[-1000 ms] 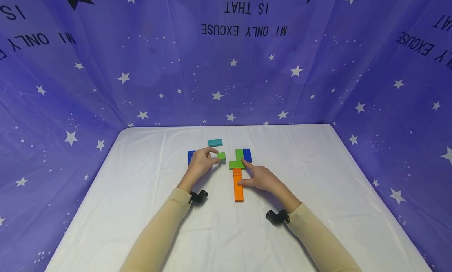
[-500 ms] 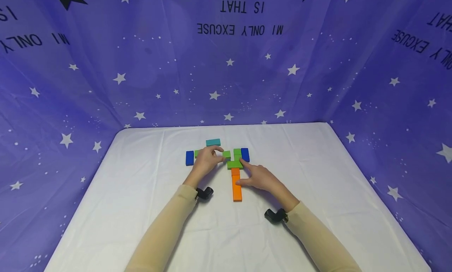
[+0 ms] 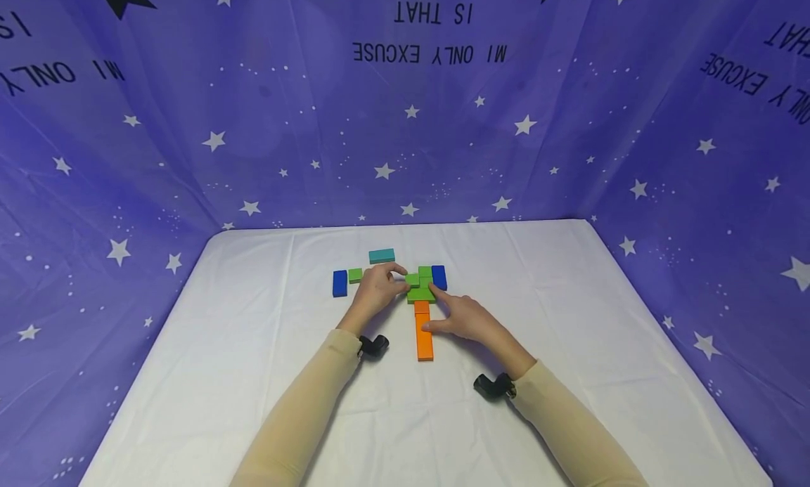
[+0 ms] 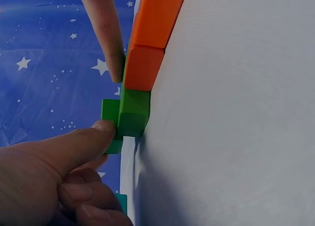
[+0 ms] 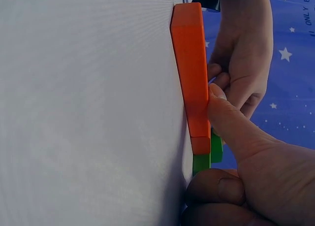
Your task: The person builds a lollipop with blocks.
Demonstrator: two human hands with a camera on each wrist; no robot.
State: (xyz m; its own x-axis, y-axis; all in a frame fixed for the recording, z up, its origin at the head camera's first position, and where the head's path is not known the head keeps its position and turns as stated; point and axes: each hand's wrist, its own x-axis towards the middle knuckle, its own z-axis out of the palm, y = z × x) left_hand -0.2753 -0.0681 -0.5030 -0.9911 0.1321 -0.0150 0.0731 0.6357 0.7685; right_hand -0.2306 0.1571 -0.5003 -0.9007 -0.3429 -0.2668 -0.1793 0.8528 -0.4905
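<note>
My left hand pinches a small green block between thumb and index finger. In the left wrist view this green block sits at the wider green block, on its upper side. My right hand reaches in from the right. Its index fingertip touches the green blocks, while its thumb rests on the long orange block. A short orange block joins that one to the wide green block. Beyond it lie green blocks, with a blue block along their right side.
A second blue block and a small green block lie left of my left hand. Farther back is a teal block. The white-covered table ends at a purple starry curtain.
My left hand has moved right, bringing the small green block up against the other green blocks. The loose green block at left has come into view. My right hand stays on the row.
</note>
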